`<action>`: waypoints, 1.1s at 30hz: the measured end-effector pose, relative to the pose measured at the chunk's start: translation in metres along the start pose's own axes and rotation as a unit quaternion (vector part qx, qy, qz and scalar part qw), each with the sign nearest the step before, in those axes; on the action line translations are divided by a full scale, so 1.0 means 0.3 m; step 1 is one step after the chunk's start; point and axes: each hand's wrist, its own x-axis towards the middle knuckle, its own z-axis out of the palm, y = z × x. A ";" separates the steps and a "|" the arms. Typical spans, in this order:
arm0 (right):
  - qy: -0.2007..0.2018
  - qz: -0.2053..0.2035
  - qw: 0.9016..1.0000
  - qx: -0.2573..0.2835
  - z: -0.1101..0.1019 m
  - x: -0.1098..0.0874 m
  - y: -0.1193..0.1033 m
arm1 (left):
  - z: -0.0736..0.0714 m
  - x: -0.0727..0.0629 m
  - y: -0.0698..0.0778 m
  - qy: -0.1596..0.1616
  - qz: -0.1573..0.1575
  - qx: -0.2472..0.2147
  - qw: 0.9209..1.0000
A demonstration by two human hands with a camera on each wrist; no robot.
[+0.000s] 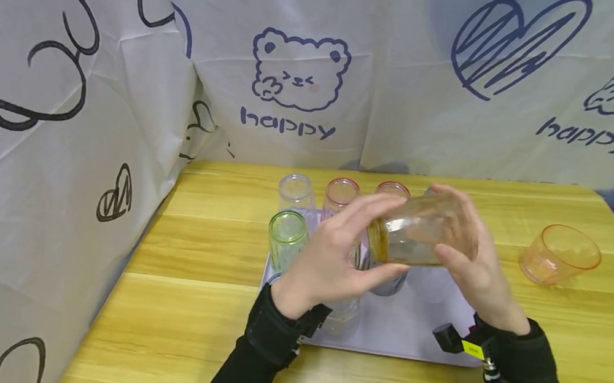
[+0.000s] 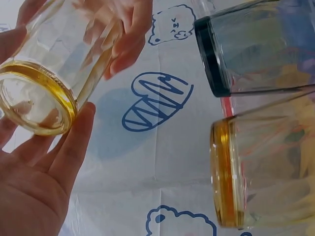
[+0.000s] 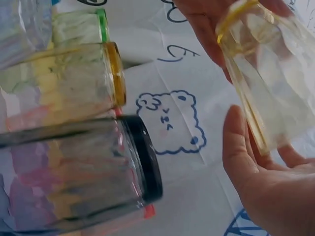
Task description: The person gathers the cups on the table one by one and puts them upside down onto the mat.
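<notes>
Both hands hold a clear faceted tumbler (image 1: 417, 230) with an amber base, tipped on its side above the tray (image 1: 410, 331). My left hand (image 1: 328, 255) has its fingers and thumb about the amber base end, which points left. At the other end, my right hand (image 1: 479, 273) grips the wall near the mouth. In the left wrist view, the amber ring (image 2: 64, 91) of the tumbler faces the camera, with left fingertips against it. The right wrist view has right fingers (image 3: 238, 142) along its open end.
Several tumblers with coloured rings on top stand on the tray, among them a green one (image 1: 287, 245), a blue-ringed one (image 1: 295, 193) and a red-ringed one (image 1: 342, 195); others are partly behind the hands. An orange tumbler (image 1: 558, 256) stands on the wooden table (image 1: 190, 303), right of the tray.
</notes>
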 end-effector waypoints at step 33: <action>-0.174 0.053 0.956 -0.229 -0.063 -0.012 -0.026 | -0.030 -0.010 -0.007 -0.016 -0.041 -0.096 0.994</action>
